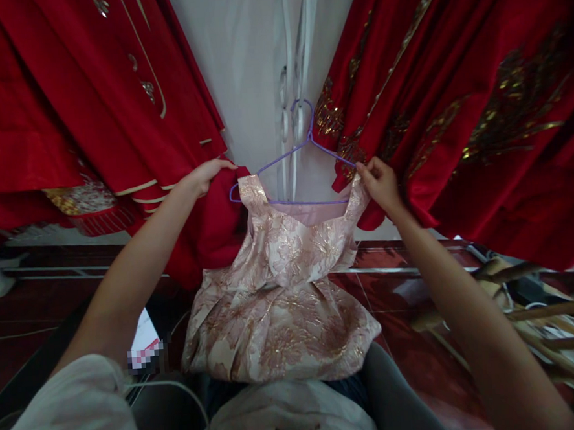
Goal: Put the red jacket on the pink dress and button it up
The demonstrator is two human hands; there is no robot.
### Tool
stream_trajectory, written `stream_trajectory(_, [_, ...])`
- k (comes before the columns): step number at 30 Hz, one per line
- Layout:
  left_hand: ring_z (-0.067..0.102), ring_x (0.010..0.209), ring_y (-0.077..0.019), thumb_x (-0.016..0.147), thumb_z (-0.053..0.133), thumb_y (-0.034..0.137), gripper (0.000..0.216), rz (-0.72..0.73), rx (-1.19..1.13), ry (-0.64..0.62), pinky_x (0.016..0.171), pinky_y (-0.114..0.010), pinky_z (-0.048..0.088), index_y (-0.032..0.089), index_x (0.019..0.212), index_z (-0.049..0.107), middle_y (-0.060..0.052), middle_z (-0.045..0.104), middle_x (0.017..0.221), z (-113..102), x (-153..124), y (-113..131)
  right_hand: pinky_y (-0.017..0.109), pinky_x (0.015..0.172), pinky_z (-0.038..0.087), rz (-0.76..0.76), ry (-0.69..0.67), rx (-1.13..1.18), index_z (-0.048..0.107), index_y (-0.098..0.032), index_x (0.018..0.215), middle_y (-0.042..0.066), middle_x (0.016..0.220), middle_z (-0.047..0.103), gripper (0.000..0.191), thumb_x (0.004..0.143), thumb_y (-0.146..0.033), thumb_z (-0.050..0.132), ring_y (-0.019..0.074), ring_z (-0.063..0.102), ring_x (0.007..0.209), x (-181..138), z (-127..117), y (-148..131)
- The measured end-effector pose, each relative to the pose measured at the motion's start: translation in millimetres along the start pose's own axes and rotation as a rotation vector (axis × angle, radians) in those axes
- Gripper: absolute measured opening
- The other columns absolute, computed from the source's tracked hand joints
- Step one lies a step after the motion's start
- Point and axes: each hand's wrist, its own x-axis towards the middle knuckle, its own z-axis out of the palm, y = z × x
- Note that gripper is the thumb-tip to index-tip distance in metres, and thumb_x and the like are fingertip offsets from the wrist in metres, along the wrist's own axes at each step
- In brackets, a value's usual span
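A sleeveless pink dress (293,247) with a shiny gold floral pattern hangs on a thin purple hanger (283,155). Its skirt spreads over my lap. The hanger's hook is up at the handles of a pale cabinet. My right hand (381,182) pinches the right shoulder strap against the hanger's sloping arm. On the other side, my left hand (209,175) has its fingers together, with the tips by red cloth just beside the left strap. What lies between those fingertips is hidden. The left end of the hanger pokes out past the strap, below the fingertips.
Red garments (128,88) with trim hang at left, and red garments with gold sequins (494,111) at right. Pale cabinet doors (238,49) stand between them. Wooden bars (545,309) and assorted items lie at lower right. A white box or card (145,334) is near my left forearm.
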Motion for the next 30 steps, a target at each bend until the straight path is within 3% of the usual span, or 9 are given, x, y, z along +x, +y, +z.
stream_trajectory(3, [0.065, 0.085, -0.0302, 0.063, 0.071, 0.025, 0.019, -0.024, 0.104, 0.072, 0.074, -0.040, 0.052, 0.015, 0.078, 0.066, -0.008, 0.066, 0.074, -3.5, -7.7, 22.1, 0.028, 0.060, 0.038, -0.014, 0.031, -0.093, 0.040, -0.023, 0.064, -0.004, 0.058, 0.041, 0.040, 0.086, -0.054, 0.052, 0.0127, 0.040, 0.056, -4.0, -8.7, -15.5])
stream_trajectory(6, [0.064, 0.089, -0.0324, 0.060, 0.075, 0.023, 0.022, 0.057, 0.196, 0.109, 0.072, -0.038, 0.051, 0.015, 0.079, 0.066, -0.007, 0.064, 0.073, 2.9, -16.4, 34.1, 0.029, 0.063, 0.040, -0.016, 0.023, -0.149, 0.044, -0.023, 0.066, -0.003, 0.058, 0.041, 0.040, 0.087, -0.056, 0.050, 0.0139, 0.041, 0.057, -6.2, -14.7, -29.4])
stream_trajectory(14, [0.064, 0.081, -0.0207, 0.077, 0.067, 0.045, 0.033, 0.543, -0.125, 0.037, 0.073, -0.034, 0.051, 0.015, 0.090, 0.063, -0.006, 0.065, 0.077, 74.6, -42.6, 50.1, 0.033, 0.072, 0.040, -0.059, 0.062, -0.269, 0.046, -0.022, 0.070, 0.000, 0.061, 0.046, 0.035, 0.090, -0.051, 0.045, 0.0180, 0.051, 0.064, -17.0, -18.6, -60.3])
stream_trajectory(16, [0.063, 0.078, -0.0186, 0.078, 0.066, 0.048, 0.035, 0.615, -0.102, 0.014, 0.073, -0.032, 0.050, 0.014, 0.087, 0.063, -0.005, 0.065, 0.076, 80.7, -45.9, 49.7, 0.029, 0.067, 0.039, -0.034, 0.045, -0.261, 0.045, -0.022, 0.069, -0.001, 0.060, 0.046, 0.035, 0.089, -0.051, 0.046, 0.0162, 0.049, 0.062, -21.1, -16.2, -62.8])
stream_trajectory(19, [0.061, 0.073, -0.0168, 0.077, 0.067, 0.048, 0.035, 0.621, 0.047, -0.106, 0.070, -0.030, 0.048, 0.014, 0.081, 0.064, -0.004, 0.064, 0.073, 72.1, -42.2, 46.2, 0.025, 0.059, 0.035, 0.024, -0.018, -0.203, 0.045, -0.021, 0.064, -0.002, 0.055, 0.044, 0.037, 0.088, -0.049, 0.047, 0.0126, 0.045, 0.057, -18.4, -11.9, -58.2])
stream_trajectory(22, [0.058, 0.070, -0.0160, 0.074, 0.067, 0.048, 0.035, 0.559, 0.303, -0.251, 0.068, -0.029, 0.044, 0.014, 0.077, 0.067, -0.004, 0.064, 0.070, 56.6, -32.2, 45.7, 0.026, 0.053, 0.034, 0.179, -0.277, -0.122, 0.045, -0.020, 0.055, -0.002, 0.048, 0.040, 0.044, 0.084, -0.051, 0.052, 0.0118, 0.042, 0.051, 0.6, -9.4, -48.1])
stream_trajectory(26, [0.057, 0.071, -0.0154, 0.071, 0.067, 0.047, 0.034, 0.611, 0.540, -0.272, 0.069, -0.027, 0.040, 0.014, 0.075, 0.069, -0.002, 0.063, 0.070, 49.6, -20.6, 49.2, 0.030, 0.050, 0.040, 0.453, -0.907, -0.047, 0.061, -0.018, 0.059, 0.001, 0.049, 0.053, 0.037, 0.067, -0.052, 0.072, 0.0153, 0.048, 0.048, 36.5, -1.4, -44.4])
stream_trajectory(30, [0.057, 0.073, -0.0151, 0.073, 0.065, 0.048, 0.037, 0.631, 0.516, -0.267, 0.070, -0.027, 0.039, 0.013, 0.084, 0.070, -0.003, 0.064, 0.075, 50.0, -17.1, 46.6, 0.031, 0.064, 0.051, 0.381, -1.218, 0.026, 0.073, -0.020, 0.081, 0.005, 0.071, 0.067, 0.036, 0.062, -0.051, 0.075, 0.0198, 0.064, 0.068, 55.8, 23.9, -58.4])
